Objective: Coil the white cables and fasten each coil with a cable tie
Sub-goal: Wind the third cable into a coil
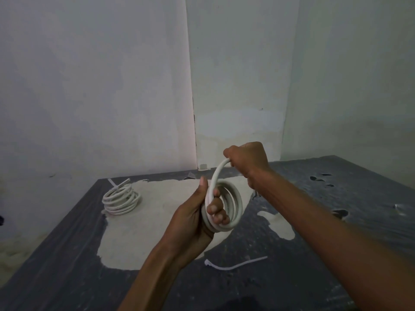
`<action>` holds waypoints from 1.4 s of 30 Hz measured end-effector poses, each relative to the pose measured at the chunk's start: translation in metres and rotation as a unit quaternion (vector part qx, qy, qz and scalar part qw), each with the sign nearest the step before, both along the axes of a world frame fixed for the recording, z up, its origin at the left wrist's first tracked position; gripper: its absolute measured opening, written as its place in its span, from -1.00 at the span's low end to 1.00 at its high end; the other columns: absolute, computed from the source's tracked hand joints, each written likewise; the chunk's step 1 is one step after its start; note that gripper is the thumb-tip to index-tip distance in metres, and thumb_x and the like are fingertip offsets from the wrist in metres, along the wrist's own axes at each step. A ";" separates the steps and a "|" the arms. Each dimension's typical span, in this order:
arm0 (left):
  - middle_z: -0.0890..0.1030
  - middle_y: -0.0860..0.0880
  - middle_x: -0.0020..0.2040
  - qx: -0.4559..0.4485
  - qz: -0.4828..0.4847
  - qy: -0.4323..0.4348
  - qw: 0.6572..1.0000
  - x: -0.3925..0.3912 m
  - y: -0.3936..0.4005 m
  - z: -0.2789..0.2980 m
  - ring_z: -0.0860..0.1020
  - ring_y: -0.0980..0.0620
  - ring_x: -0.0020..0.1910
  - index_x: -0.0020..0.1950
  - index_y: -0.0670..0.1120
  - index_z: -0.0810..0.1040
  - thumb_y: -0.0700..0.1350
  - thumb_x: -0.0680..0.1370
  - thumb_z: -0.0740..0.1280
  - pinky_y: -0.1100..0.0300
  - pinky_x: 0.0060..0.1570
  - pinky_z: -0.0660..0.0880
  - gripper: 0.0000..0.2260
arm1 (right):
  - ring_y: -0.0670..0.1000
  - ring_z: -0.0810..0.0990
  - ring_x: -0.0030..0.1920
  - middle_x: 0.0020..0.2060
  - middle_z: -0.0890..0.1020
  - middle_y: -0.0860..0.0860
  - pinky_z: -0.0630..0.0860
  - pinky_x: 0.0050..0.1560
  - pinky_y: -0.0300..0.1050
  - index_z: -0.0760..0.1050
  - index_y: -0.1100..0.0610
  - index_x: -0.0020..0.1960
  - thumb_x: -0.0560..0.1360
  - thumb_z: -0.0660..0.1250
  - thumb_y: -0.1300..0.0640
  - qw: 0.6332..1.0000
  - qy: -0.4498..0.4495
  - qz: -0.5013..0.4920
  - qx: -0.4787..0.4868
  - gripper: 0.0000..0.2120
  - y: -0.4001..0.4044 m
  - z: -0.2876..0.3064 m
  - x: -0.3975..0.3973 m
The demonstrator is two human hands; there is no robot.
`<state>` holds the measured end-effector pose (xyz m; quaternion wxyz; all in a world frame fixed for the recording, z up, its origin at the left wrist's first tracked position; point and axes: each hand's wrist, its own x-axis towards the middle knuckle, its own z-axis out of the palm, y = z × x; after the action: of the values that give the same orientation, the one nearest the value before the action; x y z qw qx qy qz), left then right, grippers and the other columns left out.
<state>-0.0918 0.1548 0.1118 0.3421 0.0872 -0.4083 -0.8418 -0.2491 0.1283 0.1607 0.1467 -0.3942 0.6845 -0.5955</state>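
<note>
My left hand [197, 217] grips a small coil of white cable [233, 205], fingers curled through its loops and thumb up along its side. From the coil a strand of the same cable arcs up to my right hand [246, 162], which grips it in a fist above the coil. A finished coil of white cable [121, 199] with a cable tie around it lies on the table at the back left. A loose white cable tie [233, 264] lies flat on the table in front of my hands.
The dark table [314, 221] has large pale worn patches in the middle. White walls stand close behind it, forming a corner. The table's left edge runs diagonally at the lower left.
</note>
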 end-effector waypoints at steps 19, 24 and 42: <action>0.43 0.04 -0.44 -0.022 -0.011 0.106 0.994 0.029 -0.032 -0.001 0.37 0.14 -0.54 -0.20 -0.17 0.61 -0.15 0.52 0.22 0.24 -0.38 0.50 -0.79 | -0.22 0.45 -0.47 -0.46 0.51 -0.14 0.29 -0.42 -0.42 0.60 0.17 -0.23 0.65 0.09 -0.06 0.961 0.265 0.072 -0.033 -0.52 0.003 -0.015 0.006; 0.40 0.07 -0.46 0.025 -0.002 0.140 0.990 0.036 -0.048 -0.005 0.36 0.16 -0.54 -0.18 -0.18 0.59 -0.10 0.62 0.05 0.27 -0.39 0.49 -0.63 | 0.02 0.61 -0.10 0.00 0.67 0.07 0.46 -0.13 -0.18 0.33 0.10 0.45 0.62 0.19 0.20 0.866 0.485 0.104 0.059 -0.61 0.030 -0.037 0.012; 0.42 0.08 -0.43 0.161 -0.021 0.166 0.973 0.043 -0.072 -0.024 0.38 0.15 -0.54 -0.10 -0.18 0.47 -0.18 0.53 0.24 0.25 -0.42 0.46 -0.93 | -0.14 0.38 0.13 0.15 0.44 -0.19 0.41 0.03 -0.21 0.35 -0.17 0.29 0.45 0.32 -0.15 0.672 0.671 0.283 0.135 -0.57 0.071 -0.033 -0.008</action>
<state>-0.0484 0.0829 0.0882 0.3692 -0.0083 -0.2066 -0.9061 -0.2572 0.1993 0.1278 -0.1389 -0.8383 0.5273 -0.0014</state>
